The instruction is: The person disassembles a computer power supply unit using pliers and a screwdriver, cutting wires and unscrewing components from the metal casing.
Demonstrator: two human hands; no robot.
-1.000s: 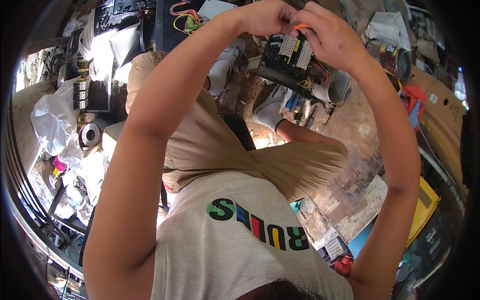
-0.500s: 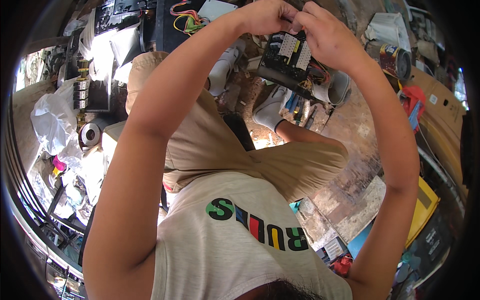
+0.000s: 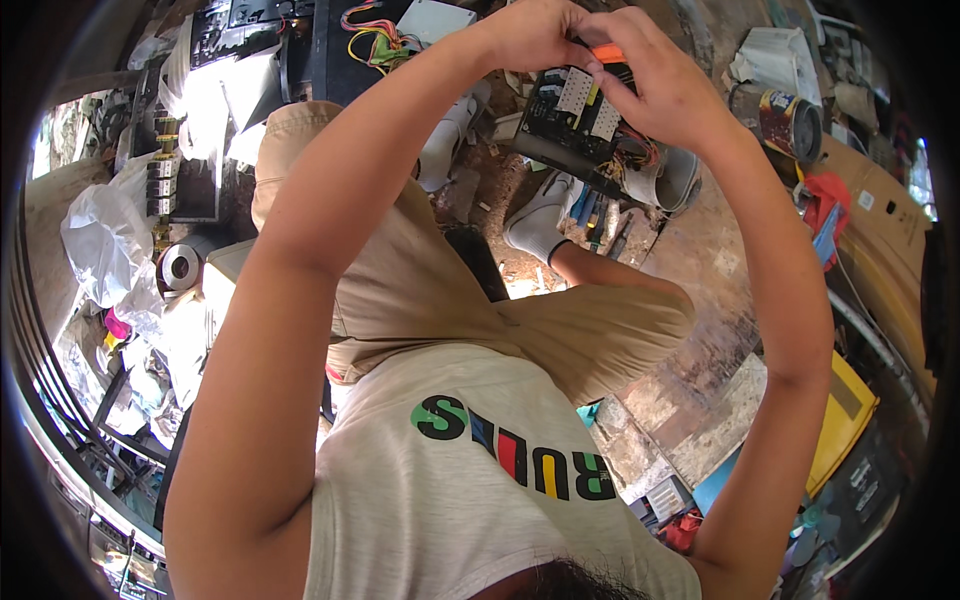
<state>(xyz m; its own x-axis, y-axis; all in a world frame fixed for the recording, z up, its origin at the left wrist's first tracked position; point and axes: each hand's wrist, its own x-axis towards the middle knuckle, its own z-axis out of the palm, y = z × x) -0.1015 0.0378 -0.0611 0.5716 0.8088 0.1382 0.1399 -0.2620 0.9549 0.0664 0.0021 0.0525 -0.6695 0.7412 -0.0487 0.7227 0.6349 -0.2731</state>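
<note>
At the top edge my two hands meet over an opened electronic unit with a dark circuit board and pale perforated metal plates (image 3: 583,105). My left hand (image 3: 540,36) is closed, its fingertips pressed together beside the right ones; what they hold is hidden. My right hand (image 3: 668,80) is curled, with thumb and fingertips drawn in toward the left hand. An orange piece (image 3: 606,53) shows in the gap between its thumb and fingers, and I cannot tell whether it is gripped or lies behind. Colored wires (image 3: 636,152) spill from the unit's right side.
A white cylindrical container (image 3: 678,180) stands right of the unit. Several hand tools (image 3: 600,218) lie by my shoe (image 3: 540,215). A dark can (image 3: 790,122) and cardboard (image 3: 880,230) are at the right. Wires (image 3: 375,45), a plastic bag (image 3: 105,245) and a tape roll (image 3: 180,267) lie left.
My right hand has turned and its thumb has moved down, apart from the fingers. The orange piece has come into sight there. My left hand has barely moved.
</note>
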